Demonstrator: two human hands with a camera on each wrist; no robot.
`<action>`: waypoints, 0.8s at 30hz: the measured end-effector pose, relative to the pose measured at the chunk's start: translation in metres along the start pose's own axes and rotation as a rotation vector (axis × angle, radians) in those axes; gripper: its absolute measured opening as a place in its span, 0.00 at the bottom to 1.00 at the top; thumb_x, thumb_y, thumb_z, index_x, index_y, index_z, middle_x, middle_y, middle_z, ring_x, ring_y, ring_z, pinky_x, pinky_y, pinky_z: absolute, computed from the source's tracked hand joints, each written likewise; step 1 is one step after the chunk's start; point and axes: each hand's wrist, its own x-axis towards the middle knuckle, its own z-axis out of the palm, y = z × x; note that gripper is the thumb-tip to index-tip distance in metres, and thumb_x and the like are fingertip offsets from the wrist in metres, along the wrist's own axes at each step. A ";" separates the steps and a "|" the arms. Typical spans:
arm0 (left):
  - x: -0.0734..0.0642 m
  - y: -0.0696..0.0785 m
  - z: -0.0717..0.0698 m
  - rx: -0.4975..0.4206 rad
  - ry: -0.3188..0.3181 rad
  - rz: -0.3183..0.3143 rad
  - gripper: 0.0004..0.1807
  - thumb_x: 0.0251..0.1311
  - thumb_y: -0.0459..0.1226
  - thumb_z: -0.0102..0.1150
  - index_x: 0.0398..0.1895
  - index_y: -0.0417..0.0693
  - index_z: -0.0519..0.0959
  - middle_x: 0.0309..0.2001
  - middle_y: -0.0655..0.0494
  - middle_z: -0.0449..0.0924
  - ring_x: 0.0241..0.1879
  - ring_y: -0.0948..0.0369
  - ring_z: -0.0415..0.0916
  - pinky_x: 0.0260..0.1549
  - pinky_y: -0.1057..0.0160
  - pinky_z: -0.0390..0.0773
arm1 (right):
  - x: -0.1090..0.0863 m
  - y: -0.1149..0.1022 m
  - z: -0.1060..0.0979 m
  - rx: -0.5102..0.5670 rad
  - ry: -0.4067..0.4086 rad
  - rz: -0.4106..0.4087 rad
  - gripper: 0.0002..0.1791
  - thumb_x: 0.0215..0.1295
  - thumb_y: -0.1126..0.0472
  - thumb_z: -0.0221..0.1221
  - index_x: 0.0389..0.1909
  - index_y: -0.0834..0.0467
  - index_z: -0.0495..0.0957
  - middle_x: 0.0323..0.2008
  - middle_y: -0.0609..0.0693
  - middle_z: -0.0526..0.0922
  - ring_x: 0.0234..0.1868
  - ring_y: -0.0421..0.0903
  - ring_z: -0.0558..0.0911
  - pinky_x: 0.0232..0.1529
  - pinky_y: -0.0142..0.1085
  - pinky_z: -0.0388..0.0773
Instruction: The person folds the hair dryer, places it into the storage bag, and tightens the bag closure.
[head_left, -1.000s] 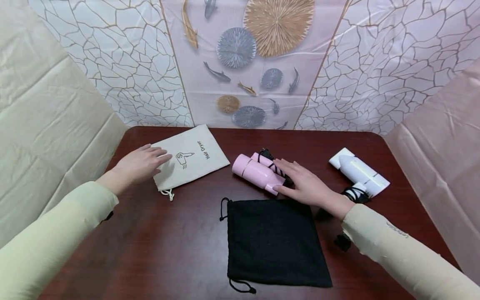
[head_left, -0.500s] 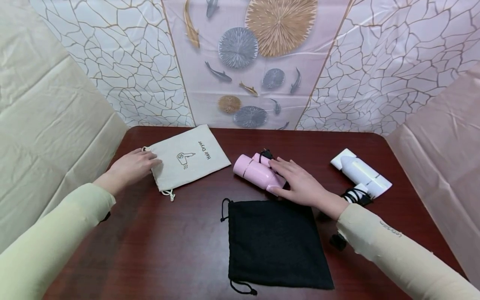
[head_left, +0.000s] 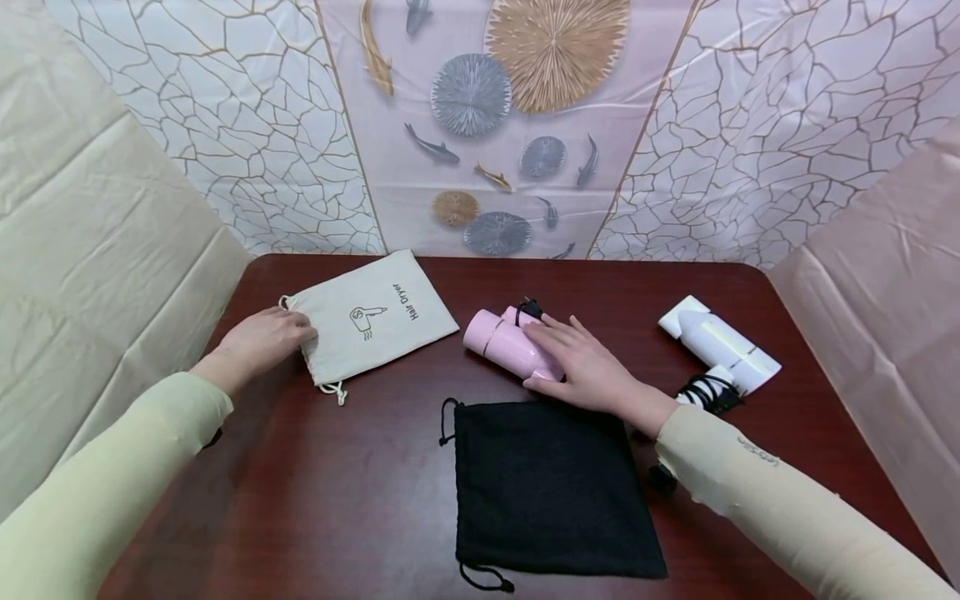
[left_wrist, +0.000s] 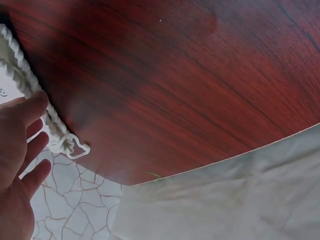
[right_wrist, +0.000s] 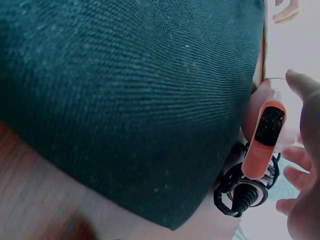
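Note:
At the left, a cream drawstring bag [head_left: 371,321] printed "Hair Dryer" lies flat. My left hand [head_left: 262,340] rests at its drawstring edge, fingertips on the cloth. In the left wrist view the thumb touches the corded rim [left_wrist: 25,67], while the other fingers are spread loosely. A pink hair dryer [head_left: 510,343] with a folded handle lies mid-table. Over its right end, my right hand [head_left: 592,367] stretches its fingers across the top, thumb on the near side. The right wrist view shows the dryer's nozzle [right_wrist: 260,162] between thumb and fingers, beside its wrapped black cord [right_wrist: 245,197].
A black drawstring bag [head_left: 555,492] lies flat in front of the pink dryer. To the right is a white hair dryer [head_left: 720,346] with a wound black cord [head_left: 708,392], partly near my right forearm. Patterned cloth [head_left: 277,125] hangs behind the dark red table [head_left: 322,500].
My left hand has moved slightly left and down onto the cream bag's edge, uncovering its upper cord. My right hand has shifted a little left over the pink dryer.

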 end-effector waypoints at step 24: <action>0.002 0.016 0.004 -0.063 0.091 0.003 0.13 0.54 0.19 0.63 0.29 0.46 0.79 0.39 0.46 0.87 0.38 0.47 0.85 0.40 0.49 0.86 | 0.006 0.005 0.014 -0.076 0.036 -0.052 0.43 0.68 0.49 0.70 0.77 0.66 0.68 0.72 0.68 0.75 0.74 0.64 0.73 0.77 0.64 0.61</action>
